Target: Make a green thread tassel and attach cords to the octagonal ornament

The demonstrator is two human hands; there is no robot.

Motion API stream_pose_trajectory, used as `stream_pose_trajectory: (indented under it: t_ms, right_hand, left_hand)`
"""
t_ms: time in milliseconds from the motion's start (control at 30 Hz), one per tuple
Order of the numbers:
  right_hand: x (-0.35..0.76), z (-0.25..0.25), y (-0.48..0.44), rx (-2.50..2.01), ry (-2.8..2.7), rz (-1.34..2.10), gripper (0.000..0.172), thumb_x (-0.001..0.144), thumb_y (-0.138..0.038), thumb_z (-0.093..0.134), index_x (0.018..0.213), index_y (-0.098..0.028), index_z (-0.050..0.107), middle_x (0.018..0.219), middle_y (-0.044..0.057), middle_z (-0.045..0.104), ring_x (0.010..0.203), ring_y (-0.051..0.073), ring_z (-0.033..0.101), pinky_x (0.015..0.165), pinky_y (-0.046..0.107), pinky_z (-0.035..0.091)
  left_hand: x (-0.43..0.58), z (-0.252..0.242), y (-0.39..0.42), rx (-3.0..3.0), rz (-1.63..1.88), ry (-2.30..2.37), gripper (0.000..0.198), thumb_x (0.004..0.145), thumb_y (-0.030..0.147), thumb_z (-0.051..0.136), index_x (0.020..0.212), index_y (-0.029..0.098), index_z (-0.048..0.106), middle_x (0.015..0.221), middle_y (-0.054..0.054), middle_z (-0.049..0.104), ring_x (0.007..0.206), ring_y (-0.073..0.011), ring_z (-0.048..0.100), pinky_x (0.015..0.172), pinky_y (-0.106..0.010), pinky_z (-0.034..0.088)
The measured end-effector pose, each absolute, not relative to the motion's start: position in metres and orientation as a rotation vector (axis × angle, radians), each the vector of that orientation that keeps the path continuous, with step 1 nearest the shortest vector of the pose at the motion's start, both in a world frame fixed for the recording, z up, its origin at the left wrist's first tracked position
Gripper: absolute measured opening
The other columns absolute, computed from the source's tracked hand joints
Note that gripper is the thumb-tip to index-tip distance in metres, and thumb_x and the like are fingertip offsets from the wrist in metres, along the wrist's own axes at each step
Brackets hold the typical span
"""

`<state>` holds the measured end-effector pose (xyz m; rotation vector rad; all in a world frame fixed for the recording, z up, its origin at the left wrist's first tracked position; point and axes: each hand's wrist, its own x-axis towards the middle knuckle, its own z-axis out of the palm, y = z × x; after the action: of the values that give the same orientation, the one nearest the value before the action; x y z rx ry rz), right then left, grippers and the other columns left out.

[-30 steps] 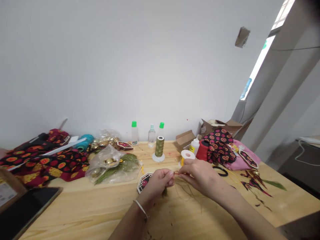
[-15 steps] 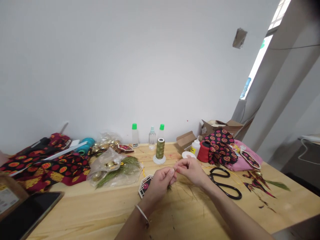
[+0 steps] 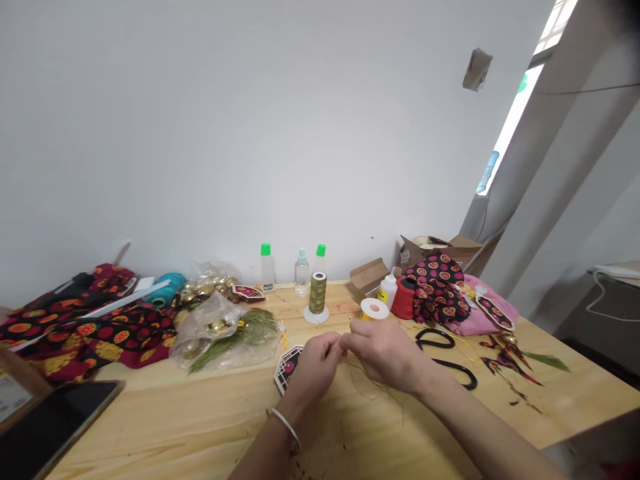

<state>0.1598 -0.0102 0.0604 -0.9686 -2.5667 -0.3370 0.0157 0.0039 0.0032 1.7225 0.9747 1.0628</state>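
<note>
My left hand [image 3: 316, 365] is closed in a pinch, with its fingertips meeting those of my right hand above the middle of the table. What it holds is hidden behind the fingers. My right hand [image 3: 383, 350] is also pinched, turned so that its back faces me. Thin olive-brown threads [image 3: 370, 387] trail beneath it over the wood. Partly behind my left wrist lies an octagonal patterned piece [image 3: 286, 368] with a pale rim. Black-handled scissors [image 3: 467, 377] lie right of my right hand, partly covered by the forearm. Behind the hands stands an olive thread spool [image 3: 317, 295].
A yellow thread spool [image 3: 374, 309], a glue bottle [image 3: 387, 291] and a red thread cone [image 3: 404, 300] stand behind my right hand. Left are a green tassel [image 3: 215, 350] on plastic, patterned cloth [image 3: 125, 337] and a dark tablet [image 3: 60, 423]. Clear bottles [image 3: 301, 275] line the wall.
My right hand has rolled over, showing more of its back, and covers more of the scissors. Both hands remain together at the fingertips. The view has shifted slightly.
</note>
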Motion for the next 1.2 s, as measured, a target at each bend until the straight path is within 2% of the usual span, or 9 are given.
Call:
stream_pose_trajectory:
  t_ms: [133,300,400,533,667,800,933,1067,1200]
  right_hand:
    - [0.162,0.067,0.01,-0.963,-2.295,0.341,0.02,0.076,-0.022,0.049,0.064,-0.014,0.063,0.057,0.0,0.053,0.052,0.009,0.045,0.05,0.02,0.031]
    - [0.16,0.05,0.021,-0.973,-1.848,1.039,0.03,0.067,-0.04,0.058,0.058,-0.011,0.061,0.051,0.0,0.055,0.047,0.01,0.049,0.045,0.02,0.036]
    - [0.159,0.039,0.015,-1.003,-1.804,0.962,0.029,0.069,-0.038,0.056,0.058,-0.011,0.06,0.051,0.0,0.056,0.046,0.009,0.048,0.046,0.02,0.036]
    - [0.159,0.028,0.001,-1.029,-2.007,0.359,0.026,0.079,-0.024,0.044,0.062,-0.013,0.06,0.053,0.001,0.052,0.048,0.009,0.043,0.046,0.02,0.032]
    - [0.162,0.023,-0.011,-0.933,-2.318,-0.337,0.026,0.078,-0.011,0.035,0.063,-0.014,0.056,0.053,0.002,0.047,0.046,0.01,0.038,0.043,0.024,0.023]
    - [0.165,0.03,-0.012,-0.888,-2.494,-0.619,0.023,0.076,-0.008,0.036,0.068,-0.014,0.056,0.056,0.002,0.05,0.044,0.01,0.036,0.041,0.025,0.016]
    - [0.167,0.036,-0.004,-0.909,-2.481,-0.468,0.022,0.078,-0.011,0.038,0.075,-0.015,0.059,0.055,0.001,0.051,0.045,0.009,0.039,0.041,0.022,0.019]
    - [0.167,0.036,0.007,-0.913,-2.248,0.051,0.021,0.081,-0.02,0.044,0.072,-0.015,0.063,0.057,0.002,0.056,0.053,0.009,0.049,0.05,0.018,0.034]
    - [0.164,0.039,0.014,-1.011,-2.011,0.569,0.021,0.076,-0.028,0.053,0.063,-0.015,0.063,0.054,0.001,0.061,0.049,0.009,0.05,0.052,0.02,0.039]
  left_hand:
    - [0.015,0.01,-0.001,1.708,1.033,0.865,0.03,0.08,0.037,0.035,0.058,0.017,0.042,0.051,0.006,0.03,0.049,-0.0096,0.028,0.047,-0.021,0.022]
    - [0.015,0.015,-0.004,1.673,1.074,0.838,0.033,0.08,0.04,0.036,0.057,0.017,0.041,0.05,0.006,0.028,0.048,-0.0092,0.026,0.046,-0.021,0.021]
    - [0.016,0.014,-0.002,1.597,1.119,0.846,0.033,0.079,0.042,0.038,0.057,0.017,0.041,0.05,0.006,0.028,0.048,-0.0091,0.026,0.046,-0.021,0.022]
    - [0.018,0.006,0.004,1.429,1.219,0.783,0.034,0.079,0.042,0.039,0.057,0.017,0.042,0.051,0.005,0.03,0.05,-0.0091,0.028,0.05,-0.02,0.026]
    - [0.02,0.001,0.006,1.377,1.162,0.813,0.035,0.076,0.046,0.042,0.056,0.017,0.041,0.05,0.006,0.029,0.048,-0.009,0.028,0.049,-0.021,0.025]
    - [0.021,0.003,0.003,1.483,1.115,0.957,0.034,0.072,0.045,0.045,0.052,0.017,0.04,0.051,0.006,0.03,0.049,-0.0093,0.027,0.048,-0.021,0.023]
    - [0.02,0.006,0.002,1.559,1.012,0.948,0.034,0.073,0.044,0.044,0.053,0.017,0.039,0.051,0.006,0.028,0.049,-0.0091,0.025,0.046,-0.021,0.019]
    - [0.018,0.003,0.005,1.554,0.998,0.867,0.033,0.076,0.043,0.041,0.055,0.017,0.042,0.049,0.006,0.029,0.048,-0.009,0.026,0.046,-0.021,0.02]
    - [0.017,0.003,0.005,1.523,1.011,0.812,0.033,0.077,0.042,0.04,0.058,0.016,0.045,0.05,0.005,0.032,0.049,-0.0092,0.028,0.047,-0.021,0.022]
